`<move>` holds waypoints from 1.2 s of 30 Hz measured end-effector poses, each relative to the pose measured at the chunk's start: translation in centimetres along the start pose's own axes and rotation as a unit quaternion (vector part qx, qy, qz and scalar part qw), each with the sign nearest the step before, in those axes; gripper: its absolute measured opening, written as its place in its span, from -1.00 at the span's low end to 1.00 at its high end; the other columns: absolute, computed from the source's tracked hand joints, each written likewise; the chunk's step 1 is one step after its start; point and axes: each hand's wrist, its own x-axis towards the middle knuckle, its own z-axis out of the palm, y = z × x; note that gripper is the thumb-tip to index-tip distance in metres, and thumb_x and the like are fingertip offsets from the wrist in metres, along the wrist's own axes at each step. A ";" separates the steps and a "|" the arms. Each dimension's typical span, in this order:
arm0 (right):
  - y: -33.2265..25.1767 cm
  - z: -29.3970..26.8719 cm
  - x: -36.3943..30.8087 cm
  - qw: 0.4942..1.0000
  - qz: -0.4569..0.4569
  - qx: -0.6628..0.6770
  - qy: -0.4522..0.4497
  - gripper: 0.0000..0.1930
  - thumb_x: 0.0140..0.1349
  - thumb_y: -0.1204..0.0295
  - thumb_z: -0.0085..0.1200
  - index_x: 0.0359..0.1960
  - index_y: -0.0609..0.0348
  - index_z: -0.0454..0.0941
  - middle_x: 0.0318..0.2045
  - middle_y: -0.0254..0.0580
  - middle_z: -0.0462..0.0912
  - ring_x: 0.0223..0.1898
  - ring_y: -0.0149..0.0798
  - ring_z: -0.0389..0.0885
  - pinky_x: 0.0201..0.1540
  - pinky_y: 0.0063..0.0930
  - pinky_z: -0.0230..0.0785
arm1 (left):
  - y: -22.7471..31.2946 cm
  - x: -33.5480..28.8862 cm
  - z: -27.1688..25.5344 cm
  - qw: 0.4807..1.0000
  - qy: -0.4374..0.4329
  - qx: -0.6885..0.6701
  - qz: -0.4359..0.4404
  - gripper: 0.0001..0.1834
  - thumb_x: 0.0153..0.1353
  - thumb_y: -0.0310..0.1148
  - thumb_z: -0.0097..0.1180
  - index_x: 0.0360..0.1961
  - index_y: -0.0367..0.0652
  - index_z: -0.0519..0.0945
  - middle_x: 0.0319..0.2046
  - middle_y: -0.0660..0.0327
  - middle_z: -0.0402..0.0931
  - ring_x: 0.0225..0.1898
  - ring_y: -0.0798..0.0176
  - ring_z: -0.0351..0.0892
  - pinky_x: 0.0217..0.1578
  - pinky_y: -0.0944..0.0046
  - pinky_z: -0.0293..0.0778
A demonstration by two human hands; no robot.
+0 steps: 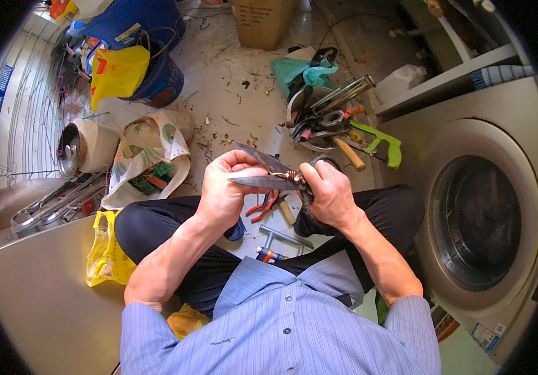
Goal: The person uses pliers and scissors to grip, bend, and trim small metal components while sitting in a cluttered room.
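Note:
Scissors with long dark blades are in my right hand, which is closed around their handles. The blades are spread apart and point left. A coppery coil shows between them near the pivot. My left hand is closed in a pinch by the blades, thumb and fingers pressed together; what they hold is too small to make out. Below the hands, red-handled pliers lie on the floor between my legs. Close by are a wooden handle and a metal T-shaped tool.
Ahead on the right, hand tools lie piled beside a green-handled saw. A washing machine stands to my right. On the left are a patterned bag, a blue bucket and a yellow bag. A cardboard box stands at the back.

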 end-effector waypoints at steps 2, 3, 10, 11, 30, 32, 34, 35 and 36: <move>0.1 0.5 -0.2 1.000 0.005 -0.005 0.007 -0.68 -0.05 0.60 0.17 -0.22 0.12 0.43 -0.51 -0.11 0.36 -0.46 0.00 0.46 -0.45 -0.14 0.33 | -0.2 0.2 -0.2 1.000 0.009 -0.008 -0.008 -0.77 0.15 -0.56 0.26 -0.15 -0.31 0.57 -0.32 0.09 0.70 -0.37 0.31 0.71 -0.37 0.35 0.67; 0.0 0.4 -0.2 1.000 0.004 -0.009 0.010 -0.68 -0.06 0.61 0.17 -0.23 0.12 0.43 -0.51 -0.11 0.36 -0.47 0.00 0.46 -0.46 -0.14 0.33 | -0.3 0.3 -0.3 1.000 0.010 -0.010 -0.010 -0.78 0.16 -0.56 0.25 -0.16 -0.30 0.57 -0.32 0.10 0.70 -0.37 0.31 0.71 -0.36 0.34 0.67; 0.2 0.6 -0.2 1.000 -0.001 -0.020 0.020 -0.66 -0.11 0.62 0.17 -0.25 0.09 0.43 -0.53 -0.14 0.36 -0.49 -0.01 0.46 -0.49 -0.15 0.33 | -0.9 0.6 -0.8 1.000 0.007 -0.026 -0.014 -0.84 0.18 -0.58 0.21 -0.20 -0.30 0.60 -0.34 0.11 0.69 -0.37 0.30 0.71 -0.37 0.34 0.67; 0.2 0.6 -0.3 1.000 -0.001 -0.020 0.018 -0.66 -0.11 0.62 0.18 -0.25 0.09 0.43 -0.53 -0.14 0.36 -0.49 -0.01 0.47 -0.49 -0.14 0.33 | -1.0 0.6 -0.8 0.999 0.006 -0.028 -0.015 -0.85 0.18 -0.59 0.21 -0.20 -0.31 0.59 -0.34 0.11 0.68 -0.38 0.30 0.70 -0.38 0.34 0.67; -1.3 1.2 0.6 0.997 -0.068 -0.024 0.022 -0.63 -0.14 0.58 0.23 -0.22 0.10 0.45 -0.54 -0.14 0.36 -0.49 -0.03 0.47 -0.48 -0.17 0.32 | -0.2 -1.0 -3.9 0.998 -0.041 -0.046 -0.025 -0.78 0.21 -0.48 0.23 -0.14 -0.34 0.57 -0.31 0.07 0.69 -0.40 0.27 0.68 -0.36 0.30 0.59; -1.6 1.4 0.5 0.997 -0.077 -0.024 0.020 -0.55 -0.23 0.62 0.25 -0.19 0.13 0.47 -0.52 -0.12 0.36 -0.47 -0.01 0.48 -0.47 -0.17 0.35 | -0.3 -1.1 -5.1 0.995 -0.076 -0.061 -0.035 -0.80 0.19 -0.52 0.25 -0.15 -0.28 0.59 -0.30 0.11 0.70 -0.37 0.28 0.70 -0.35 0.30 0.64; -1.8 1.5 0.6 0.995 -0.095 -0.023 0.021 -0.61 -0.14 0.56 0.25 -0.19 0.10 0.47 -0.54 -0.15 0.36 -0.50 -0.05 0.48 -0.49 -0.18 0.33 | -0.1 -1.3 -5.8 0.994 -0.089 -0.036 -0.059 -0.80 0.19 -0.51 0.26 -0.16 -0.27 0.59 -0.29 0.10 0.70 -0.36 0.27 0.70 -0.35 0.30 0.62; -1.9 1.6 0.4 0.994 -0.102 -0.023 0.018 -0.64 -0.10 0.53 0.24 -0.19 0.08 0.48 -0.55 -0.16 0.37 -0.51 -0.07 0.48 -0.50 -0.19 0.32 | -0.2 -1.4 -6.0 0.992 -0.096 -0.027 -0.075 -0.80 0.19 -0.51 0.26 -0.16 -0.27 0.59 -0.29 0.10 0.69 -0.35 0.26 0.69 -0.35 0.30 0.61; -1.9 1.7 0.1 0.994 -0.104 -0.025 0.017 -0.63 -0.10 0.53 0.25 -0.19 0.08 0.48 -0.55 -0.17 0.37 -0.51 -0.08 0.49 -0.51 -0.20 0.33 | -0.2 -1.4 -6.1 0.991 -0.094 -0.014 -0.093 -0.80 0.21 -0.50 0.25 -0.15 -0.26 0.58 -0.30 0.09 0.69 -0.35 0.23 0.70 -0.35 0.28 0.62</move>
